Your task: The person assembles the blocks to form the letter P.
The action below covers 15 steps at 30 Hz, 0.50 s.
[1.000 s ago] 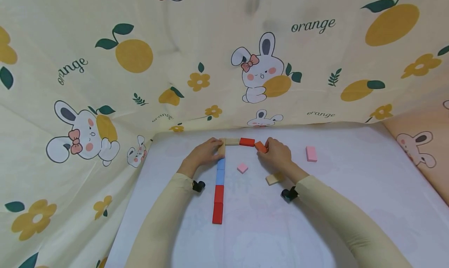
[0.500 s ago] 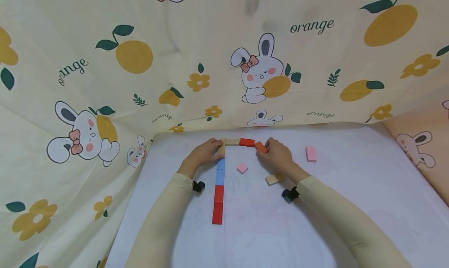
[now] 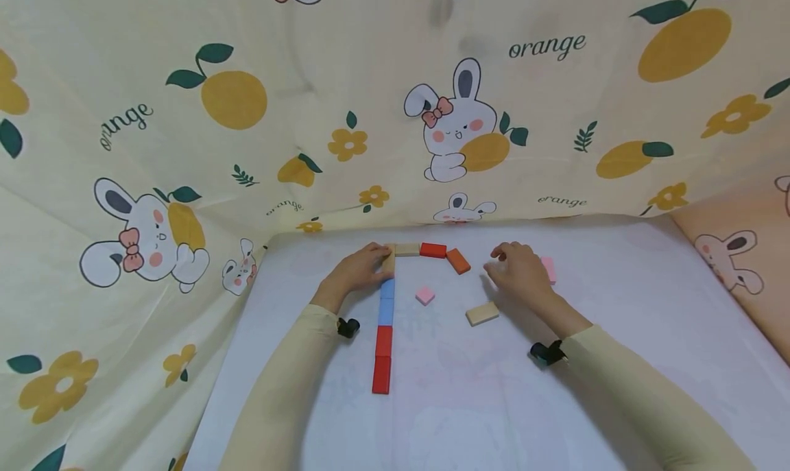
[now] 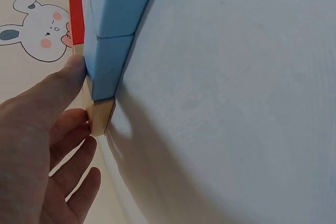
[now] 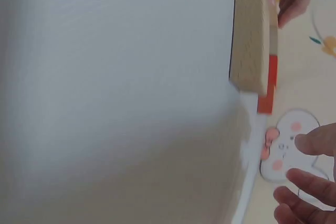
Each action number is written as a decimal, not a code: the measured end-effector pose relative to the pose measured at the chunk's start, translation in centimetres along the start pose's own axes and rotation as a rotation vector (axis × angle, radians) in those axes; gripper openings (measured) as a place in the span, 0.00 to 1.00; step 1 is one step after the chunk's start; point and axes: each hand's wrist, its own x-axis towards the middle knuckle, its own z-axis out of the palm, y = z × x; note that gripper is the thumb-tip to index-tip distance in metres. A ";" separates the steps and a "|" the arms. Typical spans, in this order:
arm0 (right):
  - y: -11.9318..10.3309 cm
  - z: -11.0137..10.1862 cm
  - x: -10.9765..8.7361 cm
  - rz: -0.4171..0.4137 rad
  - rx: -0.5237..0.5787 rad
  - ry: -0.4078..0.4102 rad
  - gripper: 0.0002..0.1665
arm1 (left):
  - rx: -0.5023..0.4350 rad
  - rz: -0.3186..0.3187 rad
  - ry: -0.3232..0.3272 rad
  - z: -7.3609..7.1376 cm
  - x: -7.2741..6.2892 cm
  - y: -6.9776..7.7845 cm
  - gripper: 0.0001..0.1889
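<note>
At the row's far corner, my left hand holds an upright-running wooden block, thumb and fingers on it in the left wrist view. Toward me from it run blue blocks and red blocks. To its right lie another wooden block, a red block and an orange block, which is angled. My right hand hovers right of the orange block, apart from it, fingers loosely bent and holding nothing. It partly hides a pink block.
A loose wooden block lies in front of the right hand, and a small pink block sits inside the corner. Behind the white table hangs a patterned cloth.
My right hand has let go of the orange block and moved right, toward the pink block. The orange block stays angled at the row's end. My left hand has not moved.
</note>
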 end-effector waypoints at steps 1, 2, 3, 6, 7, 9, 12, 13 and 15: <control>0.4 -0.3 -0.3 -0.009 -0.010 0.020 0.22 | 0.000 0.001 -0.002 0.0 0.0 0.0 0.40; 0.8 -0.6 -0.6 -0.017 -0.014 0.039 0.22 | 0.005 0.003 -0.002 0.1 0.0 -0.1 0.40; 1.2 -0.9 -0.8 -0.028 -0.020 0.060 0.22 | 0.007 0.004 -0.002 0.1 0.0 -0.1 0.40; 2.4 -1.9 -1.5 -0.044 -0.032 0.102 0.24 | 0.009 0.008 0.004 0.1 -0.1 0.0 0.39; 2.7 -2.1 -1.7 -0.042 -0.042 0.108 0.26 | 0.008 0.010 0.007 0.0 -0.1 0.0 0.39; 3.4 -2.7 -2.1 -0.026 -0.055 0.111 0.29 | 0.004 0.014 0.011 -0.1 -0.3 0.1 0.39; 4.1 -3.3 -2.5 0.026 -0.083 0.094 0.34 | 0.001 0.021 0.010 -0.3 -0.4 0.3 0.39; 4.4 -3.4 -2.7 0.044 -0.088 0.088 0.35 | 0.000 0.024 0.008 -0.3 -0.4 0.3 0.39; 5.0 -3.6 -2.9 0.080 -0.098 0.075 0.38 | 0.001 0.026 0.005 -0.3 -0.3 0.3 0.39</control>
